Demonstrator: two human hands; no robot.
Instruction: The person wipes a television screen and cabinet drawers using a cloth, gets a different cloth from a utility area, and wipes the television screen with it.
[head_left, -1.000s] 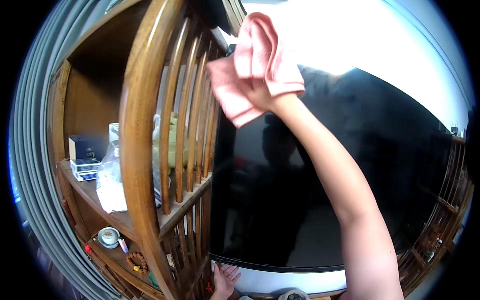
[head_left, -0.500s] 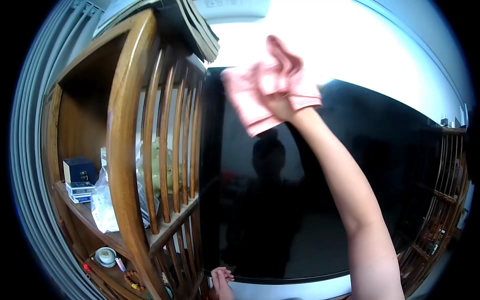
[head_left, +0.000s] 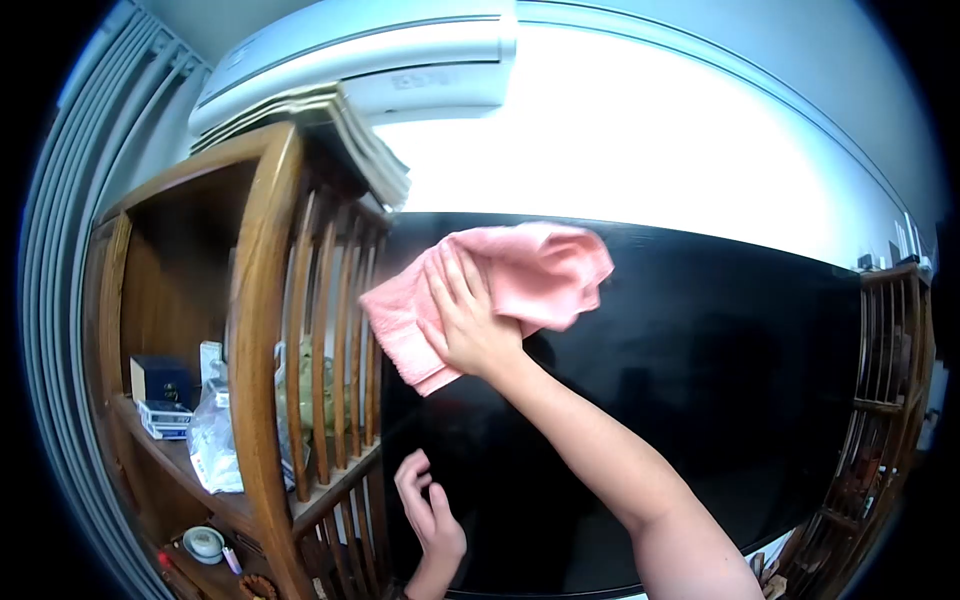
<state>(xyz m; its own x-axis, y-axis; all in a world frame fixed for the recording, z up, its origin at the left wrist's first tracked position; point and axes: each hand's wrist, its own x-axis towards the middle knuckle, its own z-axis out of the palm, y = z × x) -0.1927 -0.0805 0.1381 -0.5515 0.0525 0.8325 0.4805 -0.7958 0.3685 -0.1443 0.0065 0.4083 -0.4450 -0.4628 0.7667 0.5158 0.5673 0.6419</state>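
A pink towel (head_left: pixel 545 275) lies bunched against the upper left part of a large black television screen (head_left: pixel 690 370). My right hand (head_left: pixel 465 315) presses on the towel with its fingers stretched over the cloth, holding it to the screen. Part of the towel folds up loosely to the right of the hand. Lower down, my left hand (head_left: pixel 432 520) is raised in front of the screen's left side, close to the wooden shelf. Its fingers are loosely bent and apart, with nothing in them.
On the left stands a wooden shelf (head_left: pixel 262 340) with slatted sides, holding a dark blue box (head_left: pixel 160 380), a plastic bag (head_left: pixel 213 440) and a small white bowl (head_left: pixel 203 543). Magazines (head_left: pixel 345 130) overhang its top below an air conditioner (head_left: pixel 360 60). Another shelf (head_left: pixel 885 400) is at right.
The view has tilted up, showing more of the air conditioner. My right hand has shifted down and left across the screen with the towel. My left hand has risen further into view.
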